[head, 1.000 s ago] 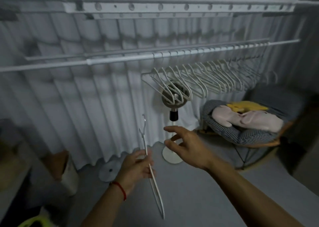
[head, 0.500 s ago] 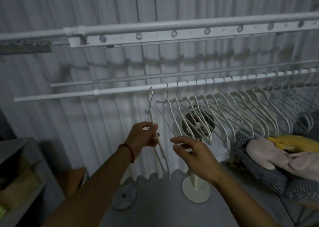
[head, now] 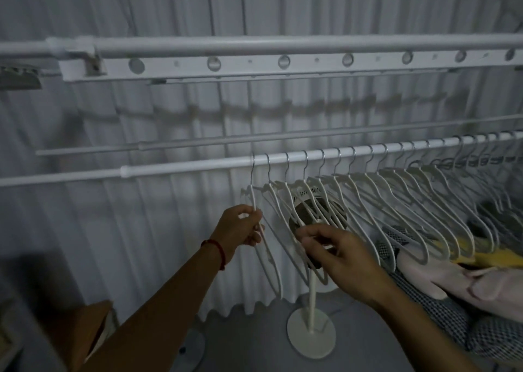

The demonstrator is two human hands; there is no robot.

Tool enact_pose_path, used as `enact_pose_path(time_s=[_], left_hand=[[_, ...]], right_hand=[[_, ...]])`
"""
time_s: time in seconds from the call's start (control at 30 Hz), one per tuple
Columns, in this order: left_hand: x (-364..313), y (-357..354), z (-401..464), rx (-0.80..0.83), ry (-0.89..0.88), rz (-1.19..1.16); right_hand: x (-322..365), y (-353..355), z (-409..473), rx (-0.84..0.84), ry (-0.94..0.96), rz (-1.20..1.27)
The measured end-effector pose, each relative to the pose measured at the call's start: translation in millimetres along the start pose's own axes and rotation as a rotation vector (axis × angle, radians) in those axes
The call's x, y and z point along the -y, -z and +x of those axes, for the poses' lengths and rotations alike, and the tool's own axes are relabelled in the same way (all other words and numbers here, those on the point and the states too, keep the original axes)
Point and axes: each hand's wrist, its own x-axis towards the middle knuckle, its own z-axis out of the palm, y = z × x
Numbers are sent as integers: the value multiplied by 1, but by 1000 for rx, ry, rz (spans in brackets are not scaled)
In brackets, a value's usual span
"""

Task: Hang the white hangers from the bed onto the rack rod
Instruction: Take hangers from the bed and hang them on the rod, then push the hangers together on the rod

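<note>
Now left hand (head: 240, 226) grips hanger (head: 271, 261) hooked over rod (head: 186, 165).

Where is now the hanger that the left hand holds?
The hanger hangs on the rack rod, leftmost in the row of hangers, gripped by the left hand.
</note>
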Motion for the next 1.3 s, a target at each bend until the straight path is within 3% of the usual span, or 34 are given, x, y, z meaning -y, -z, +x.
enact_pose_path(time_s=[0.3,0.6,0.8,1.07,1.3], left_hand=[[5,7,23,88,22,-13],[8,9,26,135,19,124],[8,7,31,-68,-171,422],[4,-35,70,0,-168,-5],[2,-97,72,-51,-172,-2]], right_hand=[[1,-18,29,-13,-3,-19],[-1,-22,49,-108,19,-90],[-7,-10,66,-306,4,-126],[-31,12,68,-421,-31,-117],[-64,75,46,-438,-51,-84]])
